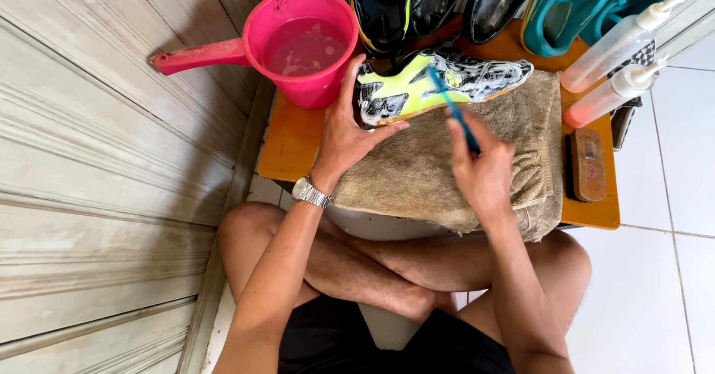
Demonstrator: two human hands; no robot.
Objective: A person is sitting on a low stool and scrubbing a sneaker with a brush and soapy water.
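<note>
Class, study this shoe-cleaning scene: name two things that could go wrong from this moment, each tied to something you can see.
1. The pink dipper of water sits at the edge of the small orange table, beside the left hand steadying the soapy shoe; a nudge might tip it.
2. The right hand scrubs with a blue toothbrush, so suds could flick onto the other shoes behind or soak through the towel.

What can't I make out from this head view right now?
- Heel of the soapy shoe: covered by the left hand.
- Blue brush handle end: buried in the right hand.
- Shoes at the back: cut off by the top edge.
- Low table: mostly hidden under the towel.
</note>
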